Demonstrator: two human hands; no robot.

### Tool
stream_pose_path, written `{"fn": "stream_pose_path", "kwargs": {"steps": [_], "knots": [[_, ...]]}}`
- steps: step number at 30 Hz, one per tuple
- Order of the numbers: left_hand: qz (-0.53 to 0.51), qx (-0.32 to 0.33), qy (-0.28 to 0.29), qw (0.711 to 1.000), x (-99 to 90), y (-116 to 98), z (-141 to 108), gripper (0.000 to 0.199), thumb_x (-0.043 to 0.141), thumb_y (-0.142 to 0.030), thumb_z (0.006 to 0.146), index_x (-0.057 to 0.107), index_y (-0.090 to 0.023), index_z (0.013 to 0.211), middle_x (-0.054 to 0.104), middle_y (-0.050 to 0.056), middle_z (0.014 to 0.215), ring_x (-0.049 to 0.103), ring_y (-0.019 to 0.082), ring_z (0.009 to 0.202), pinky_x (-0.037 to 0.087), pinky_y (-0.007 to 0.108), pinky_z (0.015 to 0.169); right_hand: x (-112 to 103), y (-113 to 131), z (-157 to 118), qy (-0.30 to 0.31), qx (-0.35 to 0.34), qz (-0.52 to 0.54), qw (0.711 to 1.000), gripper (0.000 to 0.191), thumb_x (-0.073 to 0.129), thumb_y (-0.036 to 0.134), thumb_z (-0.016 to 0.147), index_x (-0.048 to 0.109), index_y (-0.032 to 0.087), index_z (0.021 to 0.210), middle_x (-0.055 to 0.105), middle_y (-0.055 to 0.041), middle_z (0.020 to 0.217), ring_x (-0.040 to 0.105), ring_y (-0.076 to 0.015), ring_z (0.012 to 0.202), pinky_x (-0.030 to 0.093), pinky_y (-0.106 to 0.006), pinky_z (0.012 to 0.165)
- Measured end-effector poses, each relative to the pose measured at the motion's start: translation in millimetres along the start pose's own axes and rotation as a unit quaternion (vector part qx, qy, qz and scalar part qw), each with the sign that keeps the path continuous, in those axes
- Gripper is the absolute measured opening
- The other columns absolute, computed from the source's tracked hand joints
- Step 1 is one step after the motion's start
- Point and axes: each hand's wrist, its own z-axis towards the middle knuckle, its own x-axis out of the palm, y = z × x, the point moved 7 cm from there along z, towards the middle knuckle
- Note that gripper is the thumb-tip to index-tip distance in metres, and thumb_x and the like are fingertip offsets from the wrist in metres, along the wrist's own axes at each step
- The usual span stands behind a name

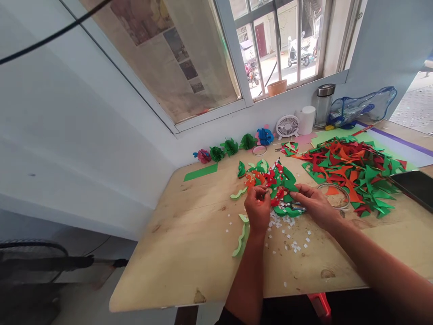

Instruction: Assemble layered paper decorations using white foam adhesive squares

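Pinches a green paper piece (pixel 290 183) at its lower edge between thumb and fingers of the right hand (pixel 316 205). Holds the left hand (pixel 259 207) curled close by, thumb against fingertips, next to a red paper piece (pixel 276 198) with white specks; cannot tell whether gripping anything with it. Has the green piece between the hands and a little beyond them, amid other cut shapes; cannot tell whether touching those or clear of them. Has small white squares (pixel 286 221) scattered below the fingers, on the wooden table (pixel 162 253). Shows orange cut paper (pixel 252 179) just beyond the left hand, and a pale green wavy strip (pixel 240 239) beside the left forearm. Has a thin ring (pixel 348 198) lying just beyond the right hand, at the near edge of a large heap of red, orange and green scraps (pixel 352 167). Shows a dark phone (pixel 414 187) to the right of that heap. Farther back, along the wall, has a row of folded paper ornaments (pixel 230 146), a small white fan (pixel 287 126), a white cylinder (pixel 307 119), a glass flask (pixel 324 106) and a clear bag (pixel 363 106) with blue trim. Above them, on the windowsill, shows an orange-brown pot (pixel 277 87).
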Motion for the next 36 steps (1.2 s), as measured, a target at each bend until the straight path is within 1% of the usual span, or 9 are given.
{"fn": "stream_pose_path", "kwargs": {"steps": [4,7,12,16,18,22,24,33,36], "knots": [[0.076,0.097,0.06,0.991,16.7,-11.8,-11.0,0.007,0.055,-0.012,0.073,0.051,-0.018,0.073,0.06,0.004,0.082,0.059,0.016,0.085,0.047,0.025,0.065,2.4,-3.5,-0.8,0.01,0.015,0.027,0.999,0.026,0.077,0.037,0.063,0.068,0.021,0.08,0.069,0.0009,0.076,0.059,-0.0123,0.064,0.046,-0.024,0.061],[0.14,0.117,0.113,0.977,28.5,-14.6,-16.7,0.015,0.053,-0.005,0.069,0.052,-0.019,0.073,0.058,0.004,0.083,0.057,0.017,0.086,0.047,0.028,0.072,3.8,-2.2,-1.3,0.016,0.011,0.052,0.998,0.025,0.078,0.036,0.063,0.068,0.02,0.081,0.07,-0.0004,0.078,0.06,-0.0119,0.066,0.047,-0.023,0.063],[0.157,0.07,0.18,0.969,35.4,-9.8,-17.8,0.014,0.054,-0.007,0.07,0.056,-0.019,0.076,0.058,0.006,0.091,0.057,0.019,0.092,0.048,0.031,0.079,4.4,-0.5,-0.4,0.029,0.01,0.033,0.999,0.026,0.076,0.038,0.064,0.069,0.02,0.082,0.071,-0.0034,0.083,0.063,-0.0153,0.074,0.049,-0.025,0.068],[0.088,0.026,0.248,0.964,35.1,-4.7,-15.8,0.024,0.053,-0.004,0.065,0.061,-0.018,0.083,0.06,0.007,0.1,0.056,0.02,0.099,0.048,0.03,0.08,1.2,-0.6,0.0,0.012,0.021,0.022,0.999,0.026,0.077,0.039,0.062,0.069,0.02,0.078,0.071,-0.0038,0.079,0.064,-0.0164,0.072,0.05,-0.027,0.067],[0.019,-0.034,0.272,0.962,33.8,1.8,-13.8,0.027,0.053,-0.005,0.064,0.063,-0.018,0.085,0.062,0.007,0.099,0.058,0.019,0.096,0.048,0.028,0.077,0.7,-0.8,-0.5,0.009,0.029,0.033,0.999,0.026,0.078,0.038,0.062,0.069,0.019,0.077,0.071,-0.003,0.076,0.064,-0.015,0.067,0.05,-0.026,0.064],[-0.138,-0.187,0.194,0.953,25.6,19.0,-9.1,0.013,0.059,-0.019,0.069,0.063,-0.016,0.081,0.066,0.005,0.082,0.06,0.015,0.075,0.048,0.026,0.069,2.0,-3.1,-1.1,0.022,0.038,0.017,0.999,0.025,0.077,0.038,0.064,0.07,0.019,0.079,0.07,-0.0019,0.073,0.061,-0.0128,0.062,0.048,-0.024,0.059],[-0.176,-0.222,0.169,0.944,25.9,22.8,-10.1,0.016,0.066,-0.026,0.066,0.064,-0.015,0.077,0.066,0.003,0.075,0.059,0.013,0.067,0.047,0.025,0.064,3.8,-3.3,-1.3,0.037,0.03,-0.019,0.999,0.026,0.076,0.039,0.065,0.07,0.018,0.079,0.07,-0.0018,0.072,0.06,-0.0127,0.062,0.046,-0.023,0.058],[-0.172,-0.263,0.189,0.93,30.8,22.9,-15.4,0.026,0.076,-0.036,0.055,0.066,-0.014,0.064,0.06,-0.001,0.054,0.051,0.009,0.048,0.041,0.022,0.05,11.4,1.8,-5.4,0.059,0.003,-0.136,0.989,0.034,0.072,0.048,0.065,0.069,0.016,0.074,0.067,-0.0027,0.068,0.055,-0.0129,0.058,0.041,-0.023,0.052],[-0.165,-0.274,0.159,0.934,24.6,26.2,-13.0,0.024,0.076,-0.034,0.055,0.063,-0.014,0.063,0.061,0.0,0.053,0.053,0.009,0.047,0.04,0.021,0.047,10.0,1.0,-4.4,0.054,-0.002,-0.136,0.989,0.033,0.071,0.048,0.066,0.069,0.017,0.075,0.066,-0.0019,0.068,0.053,-0.0118,0.057,0.04,-0.023,0.051]]}}
